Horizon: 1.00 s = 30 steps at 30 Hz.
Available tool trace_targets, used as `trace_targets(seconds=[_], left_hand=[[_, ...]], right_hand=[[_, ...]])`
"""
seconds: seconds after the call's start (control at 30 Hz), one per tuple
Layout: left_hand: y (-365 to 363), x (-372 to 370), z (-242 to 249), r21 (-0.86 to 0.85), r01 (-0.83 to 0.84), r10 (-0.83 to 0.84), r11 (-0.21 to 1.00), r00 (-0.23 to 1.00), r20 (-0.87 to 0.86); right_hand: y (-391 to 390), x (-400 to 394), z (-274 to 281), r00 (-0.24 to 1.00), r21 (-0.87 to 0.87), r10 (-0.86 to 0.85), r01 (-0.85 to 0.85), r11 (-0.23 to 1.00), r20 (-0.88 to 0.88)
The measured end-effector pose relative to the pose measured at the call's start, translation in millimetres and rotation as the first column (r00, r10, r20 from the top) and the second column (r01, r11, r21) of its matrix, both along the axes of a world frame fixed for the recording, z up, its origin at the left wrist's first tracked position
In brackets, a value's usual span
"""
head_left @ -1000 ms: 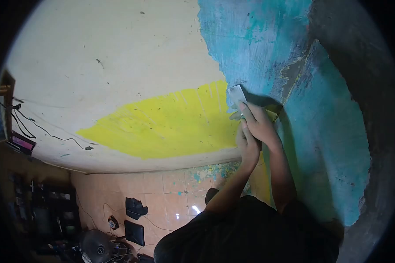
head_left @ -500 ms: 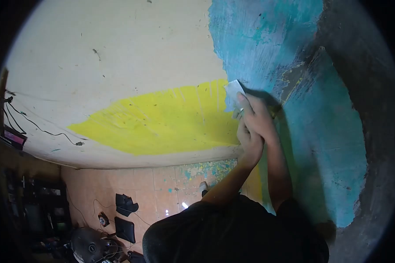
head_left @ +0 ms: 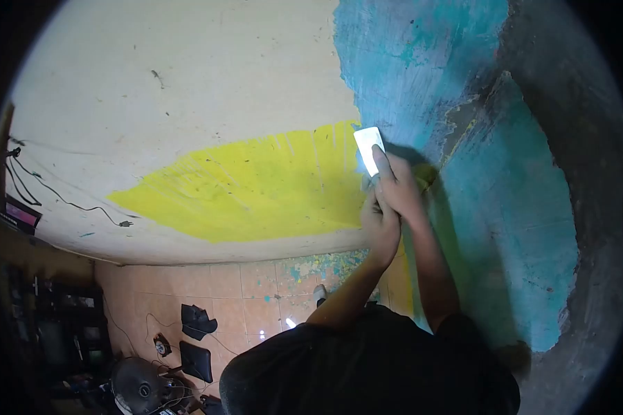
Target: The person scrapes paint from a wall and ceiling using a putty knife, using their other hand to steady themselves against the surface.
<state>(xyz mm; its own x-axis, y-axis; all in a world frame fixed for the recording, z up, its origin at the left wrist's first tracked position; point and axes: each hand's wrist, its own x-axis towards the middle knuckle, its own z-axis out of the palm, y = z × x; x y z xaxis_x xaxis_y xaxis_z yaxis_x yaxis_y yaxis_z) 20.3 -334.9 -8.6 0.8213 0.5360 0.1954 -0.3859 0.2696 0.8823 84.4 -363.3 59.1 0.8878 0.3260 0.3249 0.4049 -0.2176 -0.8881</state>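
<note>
A paint scraper (head_left: pixel 367 146) with a flat metal blade leans against the wall, shining brightly where it meets the edge of the yellow paint (head_left: pixel 256 187) and the exposed blue layer (head_left: pixel 422 62). My right hand (head_left: pixel 403 195) is closed round the scraper, its thumb stretched along the blade. Just below, my left hand (head_left: pixel 382 227) is closed too, pressed up against the right one at the handle end. Both hands hide the handle.
Paint flakes (head_left: pixel 318 270) litter the tiled floor below the wall. At lower left are a round black fan-like object (head_left: pixel 140 387), a dark flat panel (head_left: pixel 196 361) and cords. A plug (head_left: pixel 124 224) hangs on a cable against the wall.
The hands have shifted slightly left and down. The scraper blade has turned a little more upright and now reflects bright light.
</note>
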Motion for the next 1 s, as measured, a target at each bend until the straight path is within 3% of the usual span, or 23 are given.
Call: trace_targets(seconds=[0.07, 0.17, 0.2, 0.3, 0.33, 0.47, 0.53, 0.6, 0.67, 0.77, 0.83, 0.97, 1.0], left_hand=[[6.5, -1.9, 3.8, 0.114, -0.049, 0.047, 0.992, 0.999, 0.017], [1.9, 1.0, 22.9, 0.136, -0.144, 0.132, 0.98, 0.987, 0.091], [3.8, 5.1, 8.6, 0.188, -0.185, 0.17, 0.964, 0.981, 0.097], [11.3, -3.5, 0.5, 0.269, -0.143, 0.137, 0.953, 0.99, 0.041], [10.7, 2.9, 6.5, 0.241, -0.238, 0.213, 0.941, 0.969, 0.126], [30.7, -3.4, 42.2, 0.312, -0.137, 0.133, 0.94, 0.991, 0.034], [29.4, -9.0, 46.9, 0.214, -0.052, 0.06, 0.976, 0.998, -0.031], [23.2, -12.8, 11.5, 0.248, -0.102, 0.109, 0.963, 0.994, -0.013], [22.8, -11.8, 2.6, 0.276, -0.147, 0.151, 0.95, 0.988, 0.008], [24.9, -17.8, 13.0, 0.267, -0.112, 0.118, 0.957, 0.993, -0.006], [21.4, -15.9, 15.3, 0.369, -0.147, 0.158, 0.918, 0.987, 0.001], [31.8, -1.8, -36.1, 0.368, -0.173, 0.182, 0.913, 0.983, 0.011], [34.3, -2.3, -32.0, 0.42, -0.225, 0.214, 0.879, 0.974, 0.073]], right_hand=[[7.3, -2.4, 0.1, 1.0, 0.104, -0.021, 0.02, 0.994, 0.01], [3.6, 3.6, 15.7, 0.993, 0.095, 0.082, -0.074, 0.993, -0.084], [5.3, 3.2, 10.1, 0.992, 0.122, 0.078, -0.066, 0.99, -0.102], [9.7, -5.0, -4.9, 0.995, 0.154, 0.003, 0.013, 0.988, -0.102], [14.0, -3.7, -6.3, 0.992, 0.222, 0.043, -0.015, 0.975, -0.118], [25.3, 4.4, 25.1, 0.986, 0.284, 0.093, -0.051, 0.957, -0.136], [19.9, -1.1, 19.2, 0.993, 0.243, 0.049, -0.021, 0.97, -0.107], [19.8, -8.8, 1.7, 0.997, 0.211, 0.015, 0.001, 0.978, -0.072], [20.7, -13.5, -25.5, 0.977, 0.26, -0.066, 0.118, 0.958, -0.201], [16.0, -18.6, 0.3, 0.979, 0.255, 0.016, 0.037, 0.966, -0.203], [17.7, -16.1, -5.3, 0.98, 0.287, 0.03, 0.028, 0.958, -0.198], [24.8, -10.5, -36.6, 0.984, 0.392, 0.075, -0.005, 0.92, -0.163], [28.2, -9.6, -36.3, 0.996, 0.325, -0.016, 0.045, 0.945, -0.092]])
